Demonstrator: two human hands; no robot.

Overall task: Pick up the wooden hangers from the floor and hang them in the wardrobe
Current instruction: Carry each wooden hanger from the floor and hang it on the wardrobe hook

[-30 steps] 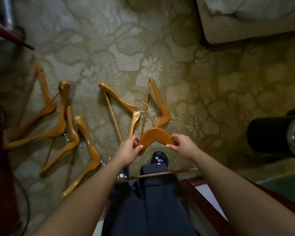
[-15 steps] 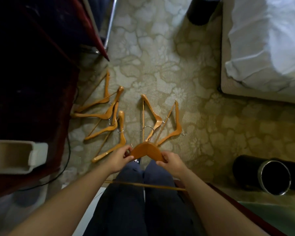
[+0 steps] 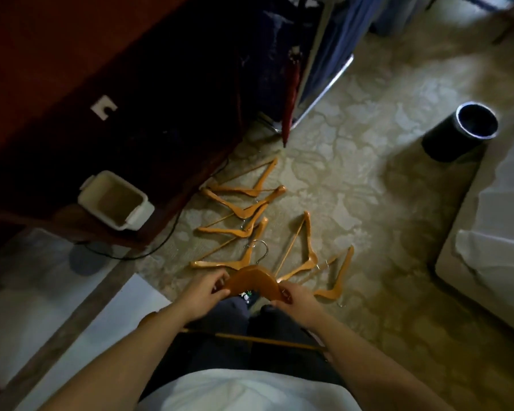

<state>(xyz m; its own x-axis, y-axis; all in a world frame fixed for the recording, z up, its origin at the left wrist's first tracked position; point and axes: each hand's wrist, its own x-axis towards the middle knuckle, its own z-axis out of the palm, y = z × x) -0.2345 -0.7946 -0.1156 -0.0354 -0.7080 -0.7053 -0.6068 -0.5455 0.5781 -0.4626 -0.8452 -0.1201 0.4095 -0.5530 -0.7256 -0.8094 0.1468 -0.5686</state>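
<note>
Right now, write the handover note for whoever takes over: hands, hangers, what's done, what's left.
Left hand and right hand: each grips one end of a single wooden hanger, held in front of the body.
On the patterned carpet: a cluster of four hangers to the left, a pair of hangers to the right.
Done: one hanger picked up.
Left: hang it, then collect and hang the other six.

The held hanger is orange-brown, like the floor hangers. The carpet is olive-beige with a pale floral pattern. The bin is black, silver-rimmed; the tub cream; the cabinet dark red-brown; the trousers dark navy.
</note>
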